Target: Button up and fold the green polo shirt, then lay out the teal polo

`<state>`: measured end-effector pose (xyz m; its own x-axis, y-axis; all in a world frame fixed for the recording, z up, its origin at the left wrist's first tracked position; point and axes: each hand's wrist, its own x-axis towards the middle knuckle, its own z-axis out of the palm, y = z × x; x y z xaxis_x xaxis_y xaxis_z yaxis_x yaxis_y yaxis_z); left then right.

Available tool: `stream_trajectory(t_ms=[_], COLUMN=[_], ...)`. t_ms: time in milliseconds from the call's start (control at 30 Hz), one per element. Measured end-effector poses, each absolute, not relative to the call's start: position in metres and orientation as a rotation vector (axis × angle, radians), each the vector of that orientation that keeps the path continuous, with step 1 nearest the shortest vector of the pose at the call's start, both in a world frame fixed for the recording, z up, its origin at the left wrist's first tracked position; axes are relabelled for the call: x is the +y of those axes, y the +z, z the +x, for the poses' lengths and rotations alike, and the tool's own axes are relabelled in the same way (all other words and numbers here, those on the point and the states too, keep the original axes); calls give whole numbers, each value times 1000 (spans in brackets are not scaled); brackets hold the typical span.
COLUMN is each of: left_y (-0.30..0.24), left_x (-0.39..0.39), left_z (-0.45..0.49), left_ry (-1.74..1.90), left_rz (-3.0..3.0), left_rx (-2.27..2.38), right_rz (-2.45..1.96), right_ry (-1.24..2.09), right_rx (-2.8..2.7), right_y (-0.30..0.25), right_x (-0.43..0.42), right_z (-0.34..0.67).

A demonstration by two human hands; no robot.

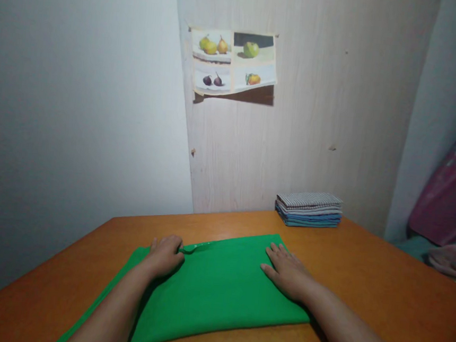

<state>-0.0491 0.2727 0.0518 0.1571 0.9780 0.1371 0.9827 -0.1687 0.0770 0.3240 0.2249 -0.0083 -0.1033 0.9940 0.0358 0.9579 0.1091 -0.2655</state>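
A green cloth (pixel 217 292) lies folded flat in front of me, its exact kind not clear. My left hand (pixel 166 253) is at its far left edge, fingers curled and pinching the fabric, with a small raised crease running right from the fingertips. On the far right part of the cloth rests my right hand (pixel 285 269), palm down with fingers spread. At the lower left, a strip of the same green fabric shows beyond my left forearm, which hides part of the cloth.
The cloth lies on an orange-brown wooden table (pixel 361 289). A neat stack of folded fabrics (pixel 308 210), checked on top and blue below, sits at the back right. Behind stands a wall with a fruit poster (pixel 233 62). Pink fabric (pixel 451 262) lies beyond the right edge.
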Motion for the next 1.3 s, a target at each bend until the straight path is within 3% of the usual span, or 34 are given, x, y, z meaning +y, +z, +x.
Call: stream_trajectory(t_ms=[133, 467, 733, 1000, 1300], left_y=[60, 23, 16, 2, 13], left_x=[283, 292, 282, 273, 261], left_z=[-46, -39, -14, -14, -25], left_ry=[-352, -437, -456, -311, -332], left_rz=[-2327, -2099, -2639, -2707, -2754], left_rx=[-2021, -2023, -1614, -1712, -1728], right_rz=[-1946, -1997, -2054, -1985, -1907], right_ry=[246, 273, 273, 24, 119], right_rx=[-2168, -2147, -2149, -2112, -2273], right_y=[-11, -6, 1, 4, -18], right_x=[225, 221, 219, 218, 225], right_z=[325, 321, 321, 314, 313])
